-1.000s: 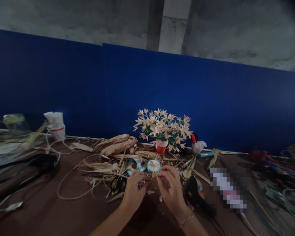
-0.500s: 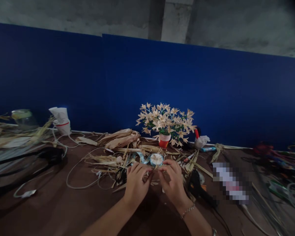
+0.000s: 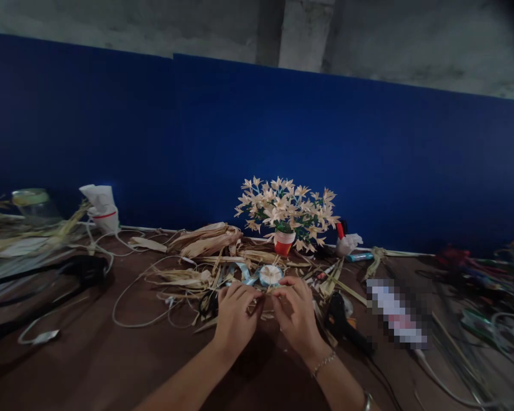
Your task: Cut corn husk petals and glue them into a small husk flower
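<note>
My left hand (image 3: 236, 317) and my right hand (image 3: 298, 314) meet over the brown table, thumbs and fingers pinched close together. Between the fingertips shows a small pale piece of dried husk (image 3: 269, 291), mostly hidden by the fingers. Just beyond them lies a round light-blue roll (image 3: 270, 274) with a whitish middle, beside a loose light-blue ribbon (image 3: 247, 276). Dried corn husks (image 3: 212, 240) spread behind and to the left. At the back, a red and white cup (image 3: 284, 244) holds a bunch of cream husk flowers (image 3: 282, 208) with green leaves.
A black glue gun (image 3: 346, 326) lies right of my right hand, its cord trailing forward. Farther right is a blurred-out white object (image 3: 396, 314) with a cable. White cords (image 3: 126, 325) loop on the left. A blue partition (image 3: 257, 131) stands behind the table.
The view has shifted slightly, so the objects sit a little farther left and up. Both hands keep nearly the same pinched pose, with only small finger movement.
</note>
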The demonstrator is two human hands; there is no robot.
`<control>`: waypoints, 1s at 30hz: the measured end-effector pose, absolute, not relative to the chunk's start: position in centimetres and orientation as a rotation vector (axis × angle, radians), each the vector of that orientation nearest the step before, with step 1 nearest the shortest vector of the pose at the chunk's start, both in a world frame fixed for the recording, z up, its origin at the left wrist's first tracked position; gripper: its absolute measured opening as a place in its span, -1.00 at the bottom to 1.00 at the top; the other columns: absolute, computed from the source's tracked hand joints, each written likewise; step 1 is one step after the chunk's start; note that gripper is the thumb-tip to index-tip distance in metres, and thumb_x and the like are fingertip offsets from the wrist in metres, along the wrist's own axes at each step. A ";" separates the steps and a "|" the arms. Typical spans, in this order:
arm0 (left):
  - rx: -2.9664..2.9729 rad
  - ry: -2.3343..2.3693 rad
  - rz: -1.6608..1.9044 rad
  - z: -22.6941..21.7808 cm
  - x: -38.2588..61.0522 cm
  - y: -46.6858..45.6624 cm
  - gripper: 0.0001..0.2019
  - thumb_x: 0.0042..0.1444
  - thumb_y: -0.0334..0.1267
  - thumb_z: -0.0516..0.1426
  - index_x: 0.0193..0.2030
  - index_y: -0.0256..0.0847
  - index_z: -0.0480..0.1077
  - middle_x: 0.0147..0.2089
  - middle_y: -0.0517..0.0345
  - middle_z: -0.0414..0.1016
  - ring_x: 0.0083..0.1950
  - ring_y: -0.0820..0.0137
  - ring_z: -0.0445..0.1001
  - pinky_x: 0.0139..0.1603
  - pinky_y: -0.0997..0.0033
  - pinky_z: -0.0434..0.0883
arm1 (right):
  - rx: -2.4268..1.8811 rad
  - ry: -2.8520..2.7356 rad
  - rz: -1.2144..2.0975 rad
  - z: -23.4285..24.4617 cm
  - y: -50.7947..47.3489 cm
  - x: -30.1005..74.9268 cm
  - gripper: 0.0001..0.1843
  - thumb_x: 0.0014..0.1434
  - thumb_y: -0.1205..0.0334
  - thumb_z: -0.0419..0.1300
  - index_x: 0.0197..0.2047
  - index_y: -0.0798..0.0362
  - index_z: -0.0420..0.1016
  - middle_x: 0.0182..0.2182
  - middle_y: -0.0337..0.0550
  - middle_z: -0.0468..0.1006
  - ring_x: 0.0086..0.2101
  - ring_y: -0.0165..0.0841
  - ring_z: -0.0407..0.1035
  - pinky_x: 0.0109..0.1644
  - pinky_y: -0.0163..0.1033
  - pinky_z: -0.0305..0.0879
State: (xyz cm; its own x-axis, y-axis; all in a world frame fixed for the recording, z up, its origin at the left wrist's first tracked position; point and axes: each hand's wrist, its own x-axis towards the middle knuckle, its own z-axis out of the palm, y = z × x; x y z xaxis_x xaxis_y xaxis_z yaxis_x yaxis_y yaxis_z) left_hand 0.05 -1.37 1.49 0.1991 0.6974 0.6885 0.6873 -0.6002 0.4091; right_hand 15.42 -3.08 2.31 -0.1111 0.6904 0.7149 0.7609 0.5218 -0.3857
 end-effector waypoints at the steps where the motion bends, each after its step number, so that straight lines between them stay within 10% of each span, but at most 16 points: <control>1: 2.422 1.398 1.397 1.5 0.1 -1.3 -0.92 0.05 -0.31 0.10 -0.39 -0.16 0.42 -0.36 0.16 0.51 -0.24 0.33 0.37 -0.20 0.29 0.14 | -1.201 -1.837 -0.091 2.3 -3.1 15.4 -0.91 0.11 0.31 0.05 -0.33 0.02 0.38 -0.22 -0.11 0.32 -0.18 -0.27 0.23 -0.11 -0.11 0.16; 18: 1.920 1.269 1.358 0.4 -0.1 0.1 -0.86 -0.04 -0.25 0.11 -0.45 -0.21 0.50 -0.47 0.09 0.50 -0.37 0.33 0.40 -0.31 0.36 0.28 | -1.577 -1.885 -0.313 4.9 -3.5 21.3 -0.71 0.06 0.19 0.09 -0.11 0.04 0.33 -0.22 -0.03 0.44 -0.18 -0.19 0.33 -0.14 -0.10 0.22; 30: 1.242 1.027 1.224 0.6 1.1 -0.2 -0.71 -0.16 -0.10 0.17 -0.39 -0.31 0.49 -0.46 0.10 0.52 -0.36 0.33 0.44 -0.26 0.39 0.32 | -2.175 -1.812 -0.437 -2.8 -6.1 29.8 -0.64 -0.14 0.41 0.07 -0.18 0.06 0.32 -0.33 0.05 0.52 -0.30 -0.07 0.42 -0.35 -0.11 0.26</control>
State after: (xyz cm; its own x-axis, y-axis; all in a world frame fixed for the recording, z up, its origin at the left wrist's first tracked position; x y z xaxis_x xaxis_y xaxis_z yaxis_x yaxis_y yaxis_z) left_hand 1.07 -0.24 0.55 0.1038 0.9916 0.0773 -0.0964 -0.0673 0.9931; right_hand 29.79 -6.06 -2.80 0.1694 0.9003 0.4009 0.9841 -0.1768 -0.0186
